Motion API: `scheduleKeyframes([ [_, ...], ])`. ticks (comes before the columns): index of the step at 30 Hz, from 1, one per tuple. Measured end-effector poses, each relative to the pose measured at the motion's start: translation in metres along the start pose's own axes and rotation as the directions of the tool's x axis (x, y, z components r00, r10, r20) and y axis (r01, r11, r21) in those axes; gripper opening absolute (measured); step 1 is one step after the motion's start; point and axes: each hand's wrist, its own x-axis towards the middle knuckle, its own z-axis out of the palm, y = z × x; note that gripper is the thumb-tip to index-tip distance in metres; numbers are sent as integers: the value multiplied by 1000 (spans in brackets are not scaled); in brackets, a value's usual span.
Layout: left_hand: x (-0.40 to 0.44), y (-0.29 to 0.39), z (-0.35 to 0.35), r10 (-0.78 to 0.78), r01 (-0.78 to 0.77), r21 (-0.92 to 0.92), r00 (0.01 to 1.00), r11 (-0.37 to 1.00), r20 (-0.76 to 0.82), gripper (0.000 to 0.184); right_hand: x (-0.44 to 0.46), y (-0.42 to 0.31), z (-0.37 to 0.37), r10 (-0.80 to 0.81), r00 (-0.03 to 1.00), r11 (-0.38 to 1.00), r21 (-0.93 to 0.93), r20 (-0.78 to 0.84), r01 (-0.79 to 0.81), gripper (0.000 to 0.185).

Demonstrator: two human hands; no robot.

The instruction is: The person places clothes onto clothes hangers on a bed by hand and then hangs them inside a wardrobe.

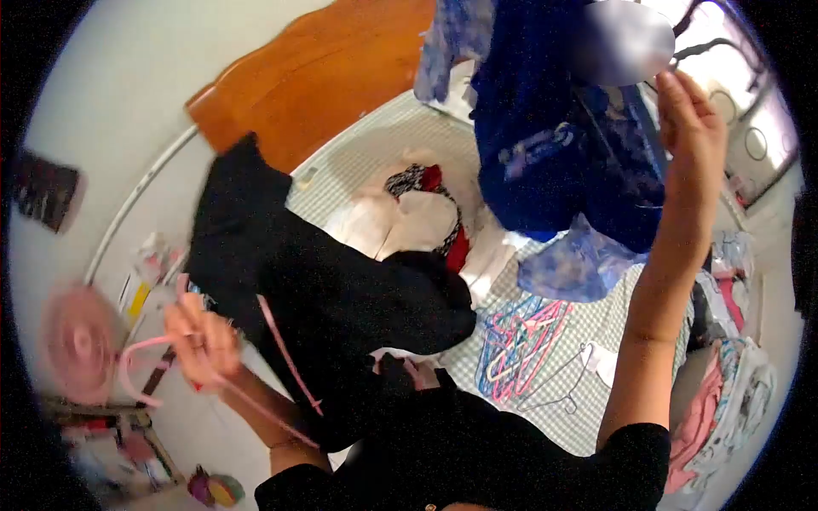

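Note:
At the left, my left hand [203, 342] is closed on a pink hanger [256, 409], its hook pointing left. A black garment [341, 298] hangs just beside it, with part of the pink hanger showing against the cloth. My right hand [688, 115] is raised at the upper right, fingers pinched at the edge of a blurred, pale round patch; what they hold is too unclear to name. Beside that hand hang dark blue clothes [528, 128] and a lighter blue patterned cloth [575, 260].
Several pink, blue and white hangers [520, 345] lie on the checked bed sheet [588, 434], near a dark wire hanger [569, 400]. White, red and patterned clothes [422, 221] are heaped mid-bed. Folded clothes [720, 417] stack at right; a pink fan [83, 342] stands left.

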Motion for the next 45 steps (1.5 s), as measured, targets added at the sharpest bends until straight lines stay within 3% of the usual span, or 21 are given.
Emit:
scheduleKeyframes([
  [2,-29,70,58,123,-109,150,988,983,-88,23,-28,-41,-19,-73,994,996,63,87,68,27],
  [4,-58,130,112,189,-188,221,982,957,15,23,-53,-72,-34,-113,975,980,184,191,78,35],
  [7,-109,215,179,254,-187,422,961,887,-107,21,-93,-115,-34,-123,930,946,325,346,4,37],
  [9,-132,246,219,264,-209,478,963,853,-50,19,-116,-141,-31,-114,832,900,412,543,-146,37],
  [10,-137,256,222,276,-207,523,959,827,-57,19,-122,-147,-15,-28,798,893,374,602,-250,38],
  [13,-199,302,272,338,-239,594,939,768,-59,18,-171,-197,-9,-178,593,855,421,786,-302,35],
  [16,-267,335,296,351,-283,551,936,785,-20,17,-225,-242,4,-190,485,842,396,853,-367,26],
  [17,-237,326,264,337,-237,556,938,797,-84,17,-207,-222,44,-121,436,840,326,892,-434,25],
  [18,-265,338,264,370,-251,569,923,784,-103,17,-225,-237,51,-130,392,863,299,911,-407,26],
  [26,-432,492,283,537,-240,694,807,678,-246,18,-353,-352,120,-176,275,894,271,945,-357,27],
  [28,-470,534,304,683,-255,773,669,581,-293,16,-376,-381,140,-232,279,877,325,932,-355,28],
  [29,-484,556,314,651,-279,771,726,572,-220,15,-387,-397,145,-231,306,882,332,923,-336,28],
  [30,-504,575,330,741,-278,787,596,551,-308,15,-398,-414,148,-228,332,886,336,915,-319,28],
  [32,-519,609,338,791,-290,850,573,440,-214,16,-410,-436,178,-243,347,882,356,906,-309,27],
  [33,-530,624,348,767,-312,851,623,423,-153,15,-419,-451,189,-276,344,853,394,897,-342,27],
  [34,-543,636,355,787,-316,862,600,396,-142,15,-427,-463,202,-305,338,823,425,890,-376,26],
  [37,-581,659,362,744,-364,841,665,400,-66,17,-456,-510,235,-294,277,810,393,915,-436,28],
  [38,-562,625,371,734,-308,877,676,369,-71,18,-442,-483,240,-332,238,757,408,913,-511,28],
  [40,-561,615,381,711,-305,883,702,357,-45,18,-459,-503,250,-327,244,757,408,913,-511,29],
  [43,-577,625,376,746,-256,907,660,335,-89,21,-511,-545,284,-378,206,634,415,902,-653,30],
  [45,-577,617,377,760,-221,923,641,316,-106,22,-523,-553,293,-540,11,670,438,842,-600,29],
])
